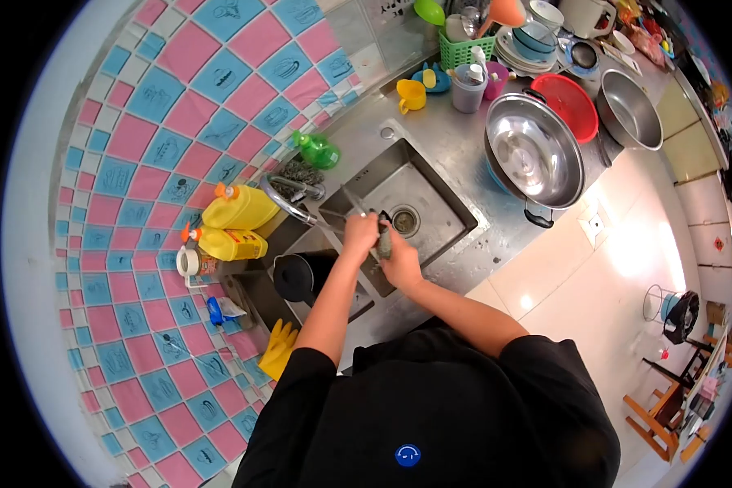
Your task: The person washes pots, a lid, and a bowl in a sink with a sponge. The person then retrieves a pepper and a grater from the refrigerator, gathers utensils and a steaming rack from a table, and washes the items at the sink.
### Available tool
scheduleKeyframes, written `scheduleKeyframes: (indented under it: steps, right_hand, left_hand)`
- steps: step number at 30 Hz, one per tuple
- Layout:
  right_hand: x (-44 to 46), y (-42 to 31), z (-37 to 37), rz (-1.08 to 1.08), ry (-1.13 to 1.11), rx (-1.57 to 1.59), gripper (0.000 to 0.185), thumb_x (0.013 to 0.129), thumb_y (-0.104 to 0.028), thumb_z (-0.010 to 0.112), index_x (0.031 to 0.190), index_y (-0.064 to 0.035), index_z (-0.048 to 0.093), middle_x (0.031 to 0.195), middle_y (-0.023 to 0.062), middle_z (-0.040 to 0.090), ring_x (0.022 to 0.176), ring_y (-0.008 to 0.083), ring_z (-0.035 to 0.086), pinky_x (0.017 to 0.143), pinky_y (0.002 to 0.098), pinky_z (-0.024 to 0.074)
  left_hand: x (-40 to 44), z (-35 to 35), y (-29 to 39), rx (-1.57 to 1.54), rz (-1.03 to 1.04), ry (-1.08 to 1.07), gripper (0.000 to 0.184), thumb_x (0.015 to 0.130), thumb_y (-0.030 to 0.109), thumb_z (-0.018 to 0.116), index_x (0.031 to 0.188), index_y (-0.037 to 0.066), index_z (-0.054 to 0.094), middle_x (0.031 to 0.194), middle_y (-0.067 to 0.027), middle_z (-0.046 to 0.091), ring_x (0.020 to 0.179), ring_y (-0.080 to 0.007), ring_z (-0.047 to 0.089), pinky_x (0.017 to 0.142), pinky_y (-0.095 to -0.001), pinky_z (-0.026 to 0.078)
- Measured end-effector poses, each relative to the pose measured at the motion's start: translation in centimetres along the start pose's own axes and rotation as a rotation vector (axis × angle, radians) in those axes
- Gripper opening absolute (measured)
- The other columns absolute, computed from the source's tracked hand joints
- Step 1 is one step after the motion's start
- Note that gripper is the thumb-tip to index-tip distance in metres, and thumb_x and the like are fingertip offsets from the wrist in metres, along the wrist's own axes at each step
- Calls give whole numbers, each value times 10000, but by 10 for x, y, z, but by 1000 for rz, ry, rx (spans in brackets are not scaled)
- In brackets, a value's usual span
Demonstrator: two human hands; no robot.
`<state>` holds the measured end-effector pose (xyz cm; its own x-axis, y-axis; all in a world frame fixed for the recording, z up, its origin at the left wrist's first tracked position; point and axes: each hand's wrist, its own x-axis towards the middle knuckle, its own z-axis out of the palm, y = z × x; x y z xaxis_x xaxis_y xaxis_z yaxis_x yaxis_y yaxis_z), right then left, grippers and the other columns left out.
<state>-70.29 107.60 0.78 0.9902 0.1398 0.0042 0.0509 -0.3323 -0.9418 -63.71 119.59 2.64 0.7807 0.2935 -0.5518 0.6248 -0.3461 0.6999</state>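
Note:
Over the divider of the metal sink (450,200), my left hand (361,234) is closed on what looks like a knife (355,200), its narrow shiny blade pointing up and left. Close beside it on the right, my right hand (400,262) has its fingers wrapped round a grey-green scrubber (384,242). The two hands nearly touch, and the fingers partly hide both items. The curved faucet (283,205) reaches in from the left towards my left hand. A drain (404,220) shows in the basin behind my hands.
A black pot (294,276) sits in the left basin. Yellow bottles (240,208), a green bottle (317,150) and yellow gloves (278,348) surround the sink. To the right stand a large steel pan (535,150), a red basin (568,106) and a steel bowl (629,108).

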Motion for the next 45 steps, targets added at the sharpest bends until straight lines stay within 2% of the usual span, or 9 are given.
scheduleKeyframes:
  steps: [3, 9, 15, 20, 23, 31, 34, 40, 45]
  right_hand:
    - [5, 7, 1, 16, 296, 12, 386, 683, 17, 609, 1061, 23, 533, 782, 258, 608, 760, 467, 589, 672, 487, 477]
    - [36, 46, -36, 482, 468, 603, 190, 769, -3, 665, 934, 27, 575, 861, 121, 655, 764, 245, 623, 677, 380, 494]
    - [45, 70, -91, 816, -57, 1058, 328, 778, 81, 602, 1101, 39, 565, 998, 156, 636, 878, 294, 645, 734, 422, 563]
    - [71, 82, -103, 867, -514, 1027, 382, 816, 48, 581, 1191, 25, 509, 1120, 176, 596, 998, 319, 616, 800, 502, 561]
    - [97, 77, -92, 776, -586, 695, 431, 771, 4, 609, 1189, 23, 507, 1105, 156, 605, 945, 254, 635, 730, 427, 561]
    - [104, 63, -7, -288, -361, -623, 675, 759, -215, 597, 1400, -197, 385, 1474, 156, 305, 1360, 346, 277, 1060, 562, 269]
    - [80, 29, 4, -381, -577, -479, 631, 840, -267, 550, 1428, -191, 335, 1542, 126, 132, 1417, 338, 108, 1095, 597, 127]
    - [53, -17, 50, -408, -625, 234, 457, 978, -332, 361, 1388, -139, 421, 1487, 151, 286, 1413, 340, 142, 1126, 493, 83]
    - [115, -9, 70, -488, -396, -381, 359, 950, -319, 389, 1083, -88, 629, 1163, 122, 587, 1135, 323, 470, 979, 472, 305]
  left_hand:
    - [-22, 23, 42, 493, 191, 106, 565, 907, 463, 402, 794, -27, 660, 877, -238, 650, 823, -409, 620, 750, -476, 473]
    - [0, 31, -12, 591, 327, -68, 716, 899, 556, 418, 1390, 39, 351, 1493, -177, 229, 1402, -331, 151, 1097, -556, 160]
    - [-6, -27, -52, 841, 520, 334, 694, 844, 401, 611, 1372, 26, 361, 1424, -213, 344, 1348, -355, 286, 1058, -537, 274]
    - [-13, -86, -48, -278, -76, -280, 632, 883, 203, 551, 1431, 88, 259, 1256, -250, 523, 1050, -384, 602, 817, -460, 520]
    - [-28, -101, -62, -785, -192, -743, 720, 874, 34, 473, 1481, 168, 112, 1252, -306, 502, 1090, -425, 569, 794, -440, 549]
    - [-64, -80, -68, -1007, -34, -517, 883, 759, -111, 431, 1484, 210, 45, 1205, -298, 523, 1011, -417, 610, 739, -482, 572]
    - [-64, -77, -66, -1015, -56, -434, 884, 740, -116, 427, 1482, 209, 73, 1166, -252, 549, 966, -382, 629, 713, -490, 576]
    - [-60, -68, -73, -919, -13, -408, 748, 734, -101, 438, 1411, 147, 240, 1056, -169, 572, 880, -299, 639, 681, -475, 580]
    - [-88, -70, -46, -878, -56, -439, 742, 743, -84, 432, 1413, 122, 190, 1171, -293, 537, 1002, -411, 613, 736, -470, 578]
